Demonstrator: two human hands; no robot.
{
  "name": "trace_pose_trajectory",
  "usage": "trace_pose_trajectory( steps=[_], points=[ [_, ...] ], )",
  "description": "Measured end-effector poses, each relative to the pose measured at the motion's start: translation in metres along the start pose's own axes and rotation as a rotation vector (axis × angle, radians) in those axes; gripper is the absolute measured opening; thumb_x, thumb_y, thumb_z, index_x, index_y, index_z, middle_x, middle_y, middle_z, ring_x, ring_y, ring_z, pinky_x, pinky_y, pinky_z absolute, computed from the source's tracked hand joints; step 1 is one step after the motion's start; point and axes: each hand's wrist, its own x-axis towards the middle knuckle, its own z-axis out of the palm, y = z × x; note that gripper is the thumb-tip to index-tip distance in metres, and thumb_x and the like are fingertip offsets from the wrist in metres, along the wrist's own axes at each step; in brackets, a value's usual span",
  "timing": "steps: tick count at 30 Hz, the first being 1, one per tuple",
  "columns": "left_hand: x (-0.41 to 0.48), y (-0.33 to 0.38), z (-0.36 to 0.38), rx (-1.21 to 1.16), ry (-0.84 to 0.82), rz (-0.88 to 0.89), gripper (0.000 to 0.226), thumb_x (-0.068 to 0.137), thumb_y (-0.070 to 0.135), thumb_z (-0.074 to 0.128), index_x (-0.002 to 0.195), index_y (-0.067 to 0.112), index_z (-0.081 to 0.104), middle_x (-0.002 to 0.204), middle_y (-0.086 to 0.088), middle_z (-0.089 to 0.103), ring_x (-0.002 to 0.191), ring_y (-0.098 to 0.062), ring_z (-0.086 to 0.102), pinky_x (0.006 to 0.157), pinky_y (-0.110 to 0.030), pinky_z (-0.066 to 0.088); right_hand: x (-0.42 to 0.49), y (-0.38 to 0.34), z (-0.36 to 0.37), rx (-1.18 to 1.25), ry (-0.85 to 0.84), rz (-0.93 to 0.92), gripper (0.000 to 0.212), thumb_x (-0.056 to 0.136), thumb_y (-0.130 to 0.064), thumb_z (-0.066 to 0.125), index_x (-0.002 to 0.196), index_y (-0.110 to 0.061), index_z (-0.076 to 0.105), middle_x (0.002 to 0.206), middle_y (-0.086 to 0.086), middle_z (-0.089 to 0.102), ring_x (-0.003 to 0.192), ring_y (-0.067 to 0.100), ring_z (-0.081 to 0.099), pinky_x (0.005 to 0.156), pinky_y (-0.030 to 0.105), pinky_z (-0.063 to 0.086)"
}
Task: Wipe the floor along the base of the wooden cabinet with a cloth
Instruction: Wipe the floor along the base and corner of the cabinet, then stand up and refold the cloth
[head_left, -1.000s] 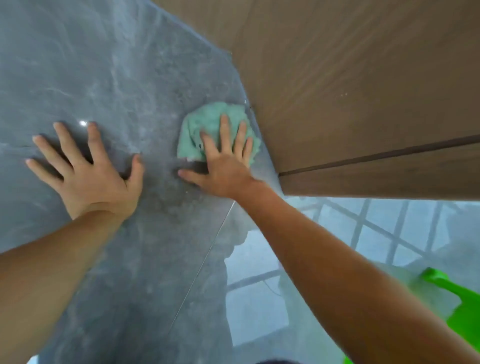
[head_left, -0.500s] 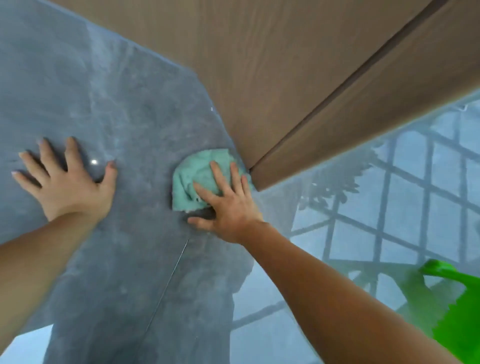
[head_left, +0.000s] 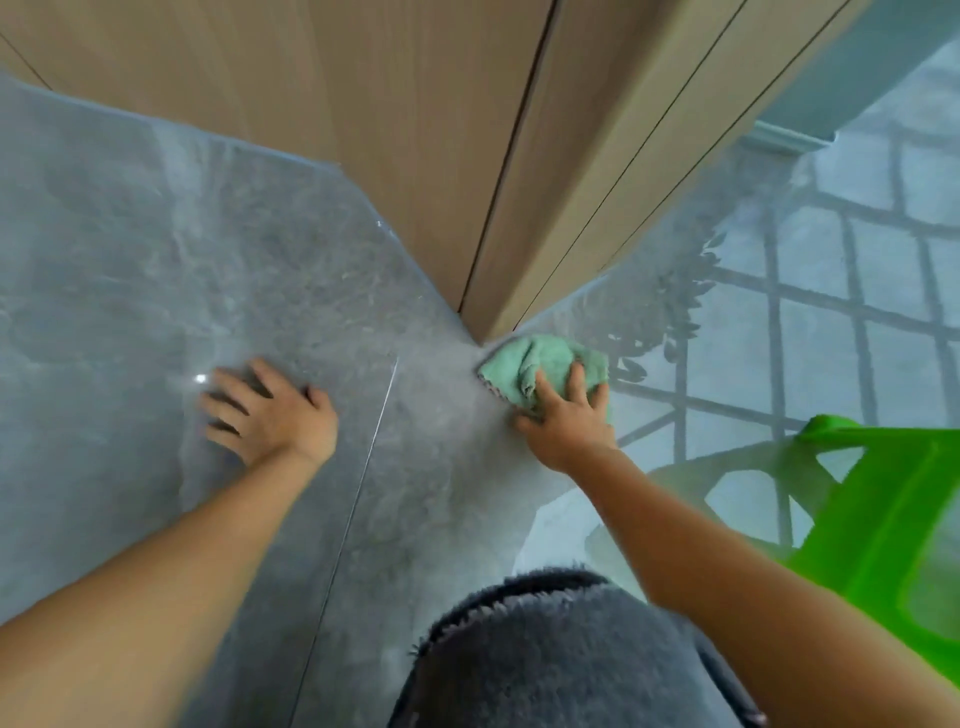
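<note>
A crumpled mint-green cloth (head_left: 535, 364) lies on the glossy grey tiled floor (head_left: 291, 291), right at the bottom corner of the wooden cabinet (head_left: 415, 130). My right hand (head_left: 569, 421) presses down on the cloth's near side, fingers spread over it. My left hand (head_left: 270, 410) rests flat on the bare floor to the left, fingers apart, holding nothing. The cabinet's two faces run away from the corner, one to the upper left, one to the upper right.
A bright green plastic stool (head_left: 883, 519) stands at the right edge, close to my right forearm. A dark grey fluffy mat (head_left: 571, 654) lies at the bottom centre. A tile joint (head_left: 363, 467) runs between my arms. A window grille reflects in the floor at right.
The cloth and my right hand have slid along the cabinet base and now sit at its corner. My left hand shifted along the floor toward the middle. The grey mat has come into view.
</note>
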Motion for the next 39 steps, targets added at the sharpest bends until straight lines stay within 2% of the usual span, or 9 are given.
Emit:
trace_pose_trajectory(
  steps=[5,7,10,14,21,26,31,35,39],
  points=[
    [-0.094,0.045,0.009,-0.251,-0.204,0.358,0.059,0.09,0.048,0.056,0.138,0.014,0.05,0.15,-0.015,0.041,0.135,-0.035,0.037,0.112,-0.042,0.029,-0.043,-0.031,-0.008,-0.007,-0.143,-0.248,0.044,0.083,-0.029,0.061,0.126,-0.038,0.06,0.153,0.008,0.036,0.144,0.019,0.024,0.111,0.038,0.024],
    [-0.119,0.057,0.0,-0.547,-0.462,0.2,0.069,0.087,0.041,0.066,0.145,0.012,0.041,0.144,-0.01,0.048,0.124,-0.028,0.052,0.104,-0.025,0.041,-0.067,-0.039,-0.011,0.246,-0.291,-0.271,0.035,0.081,-0.005,0.057,0.107,-0.021,0.074,0.125,0.009,0.065,0.108,0.016,0.059,0.092,0.022,0.045],
    [-0.127,0.056,-0.015,-0.924,-0.869,-0.13,0.052,0.09,0.021,0.067,0.136,0.007,0.048,0.119,-0.005,0.057,0.07,-0.014,0.065,0.055,-0.006,0.05,-0.092,-0.046,-0.026,0.647,-0.336,-0.239,0.027,0.081,0.007,0.056,0.095,-0.004,0.076,0.086,0.009,0.071,0.071,0.011,0.057,0.066,0.012,0.047],
    [-0.114,0.056,-0.059,-1.186,-1.144,-0.179,0.037,0.096,0.011,0.054,0.13,-0.003,0.057,0.125,-0.022,0.061,0.112,-0.029,0.06,0.101,-0.039,0.046,-0.105,-0.046,-0.071,1.168,-0.279,-0.176,0.033,0.086,0.012,0.052,0.111,-0.003,0.069,0.081,-0.001,0.075,0.048,0.007,0.059,0.043,0.017,0.046],
    [-0.175,0.076,-0.203,-1.251,-1.271,0.011,0.034,0.083,0.019,0.061,0.113,0.006,0.067,0.106,-0.012,0.078,0.095,-0.025,0.076,0.072,-0.036,0.062,-0.187,-0.021,-0.198,1.204,-0.447,-0.044,0.088,0.062,-0.036,0.088,0.137,-0.046,0.042,0.149,0.002,0.038,0.13,0.041,0.042,0.103,0.055,0.043],
    [-0.282,0.08,-0.303,-1.261,-1.378,-0.029,0.045,0.08,0.025,0.059,0.117,0.004,0.07,0.121,-0.019,0.071,0.108,-0.033,0.071,0.081,-0.045,0.06,-0.311,-0.001,-0.266,1.441,-0.583,-0.063,0.074,0.066,-0.028,0.084,0.132,-0.035,0.053,0.118,0.005,0.061,0.096,0.038,0.069,0.081,0.047,0.057],
    [-0.407,0.092,-0.37,-1.17,-1.442,-0.09,0.053,0.075,0.03,0.063,0.124,0.011,0.068,0.123,-0.015,0.069,0.112,-0.033,0.068,0.09,-0.048,0.056,-0.448,0.044,-0.318,1.617,-0.717,0.035,0.046,0.071,-0.042,0.079,0.112,-0.028,0.064,0.106,0.006,0.065,0.094,0.027,0.063,0.095,0.044,0.049],
    [-0.512,0.121,-0.377,-1.127,-1.549,-0.009,0.053,0.07,0.02,0.068,0.123,0.011,0.068,0.114,-0.017,0.07,0.098,-0.031,0.069,0.093,-0.045,0.054,-0.516,0.107,-0.343,1.689,-0.543,0.053,0.049,0.081,-0.021,0.073,0.126,-0.009,0.057,0.128,0.017,0.057,0.116,0.033,0.055,0.108,0.047,0.037],
    [-0.588,0.176,-0.335,-1.158,-1.441,0.171,0.051,0.076,0.0,0.066,0.126,0.009,0.063,0.12,-0.021,0.069,0.099,-0.03,0.071,0.089,-0.042,0.058,-0.533,0.21,-0.347,1.701,-0.274,0.002,0.031,0.076,0.008,0.069,0.104,-0.007,0.07,0.102,0.013,0.073,0.086,0.024,0.071,0.083,0.038,0.058]
  ],
)
